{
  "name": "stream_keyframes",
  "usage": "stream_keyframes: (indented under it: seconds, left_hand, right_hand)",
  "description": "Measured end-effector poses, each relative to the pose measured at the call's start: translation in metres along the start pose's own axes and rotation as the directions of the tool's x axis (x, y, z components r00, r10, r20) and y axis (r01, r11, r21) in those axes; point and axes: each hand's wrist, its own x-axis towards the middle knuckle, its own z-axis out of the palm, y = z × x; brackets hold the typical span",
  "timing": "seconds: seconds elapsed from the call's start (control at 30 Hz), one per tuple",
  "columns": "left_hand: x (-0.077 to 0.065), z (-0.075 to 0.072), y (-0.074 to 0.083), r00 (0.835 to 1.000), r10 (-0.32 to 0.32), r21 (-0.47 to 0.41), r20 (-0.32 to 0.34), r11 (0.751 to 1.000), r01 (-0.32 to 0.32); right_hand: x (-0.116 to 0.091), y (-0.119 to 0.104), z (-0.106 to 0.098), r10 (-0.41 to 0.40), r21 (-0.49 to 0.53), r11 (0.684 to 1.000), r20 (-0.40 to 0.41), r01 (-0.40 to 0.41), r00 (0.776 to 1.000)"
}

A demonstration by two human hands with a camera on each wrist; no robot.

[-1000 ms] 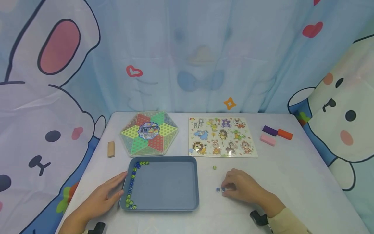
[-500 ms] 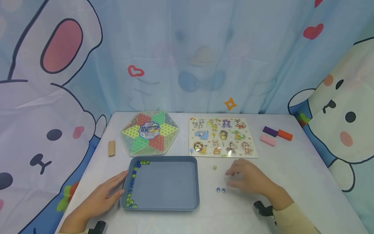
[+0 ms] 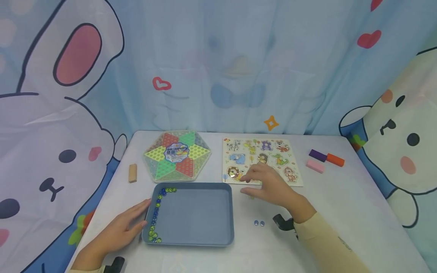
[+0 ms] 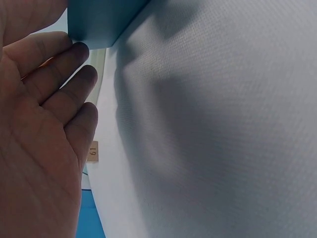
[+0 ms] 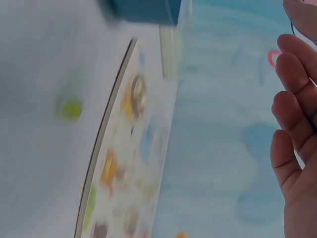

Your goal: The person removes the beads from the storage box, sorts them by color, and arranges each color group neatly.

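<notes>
My left hand (image 3: 117,233) rests with relaxed fingers at the left wall of a blue-grey tray (image 3: 201,216); in the left wrist view its fingertips (image 4: 79,49) meet the tray's side. Green and blue glass marbles (image 3: 154,218) line the tray's left side and upper left corner. My right hand (image 3: 273,187) hovers with parted fingers over the lower edge of an animal puzzle board (image 3: 227,157), holding nothing. Below it a yellow-green marble (image 5: 72,108) lies on the table, mostly covered in the head view. Two blue marbles (image 3: 259,223) sit right of the tray.
A hexagonal Chinese checkers board (image 3: 160,167) stands behind the tray. To its left is a wooden block (image 3: 132,173). Purple (image 3: 318,155), orange (image 3: 335,159) and pink blocks (image 3: 315,166) lie at the right. A printed curtain (image 3: 191,57) hangs behind the table.
My right hand has left the two blue marbles, leaving them on the table, and moved up and left over the yellow-green marble. My left hand stays at the tray.
</notes>
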Motion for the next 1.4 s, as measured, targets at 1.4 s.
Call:
stream_keyframes:
  seconds: [1.4]
  left_hand:
    - [0.000,0.002,0.000,1.000,-0.029,-0.033,0.011,0.999,0.030]
  right_hand:
    - [0.099,-0.130,0.183,-0.419,0.020,0.868,0.564,0.496,0.711]
